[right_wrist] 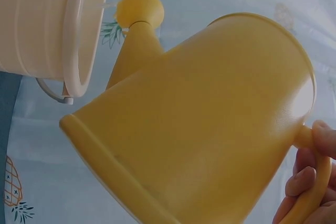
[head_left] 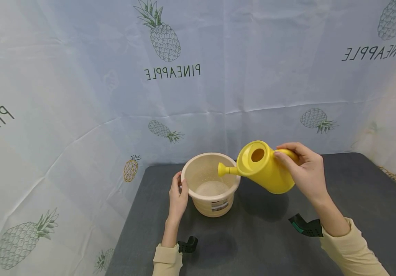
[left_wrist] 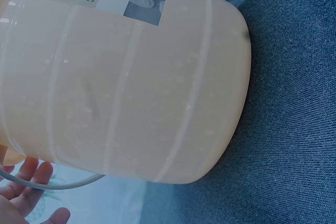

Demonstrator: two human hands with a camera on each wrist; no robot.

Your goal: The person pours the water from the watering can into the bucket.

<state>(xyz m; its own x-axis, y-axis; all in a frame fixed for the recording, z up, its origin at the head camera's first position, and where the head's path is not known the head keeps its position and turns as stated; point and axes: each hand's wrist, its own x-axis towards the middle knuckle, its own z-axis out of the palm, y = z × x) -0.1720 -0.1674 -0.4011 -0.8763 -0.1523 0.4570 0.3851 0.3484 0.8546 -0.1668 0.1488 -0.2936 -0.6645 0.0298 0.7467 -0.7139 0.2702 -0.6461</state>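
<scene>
A cream plastic bucket point(head_left: 206, 207) with a printed label stands on the dark table. At its left rim is my left hand point(head_left: 178, 201), holding it by the edge; in the left wrist view some fingers point(left_wrist: 37, 179) sit loosely behind the thin bail handle point(left_wrist: 63, 186). My right hand point(head_left: 306, 166) grips the handle of a yellow watering can point(head_left: 275, 178), which is raised and tipped left. Its round spout head point(head_left: 222, 169) hangs over the bucket's right side. A faint pale streak runs from the spout head point(right_wrist: 139, 10) toward the bucket in the right wrist view.
The dark cloth-covered table point(head_left: 260, 245) extends to the right and in front of the bucket. A pale curtain point(head_left: 235, 76) printed with pineapples hangs close behind the table and along its left side. Black wrist straps point(head_left: 306, 226) show at both sleeves.
</scene>
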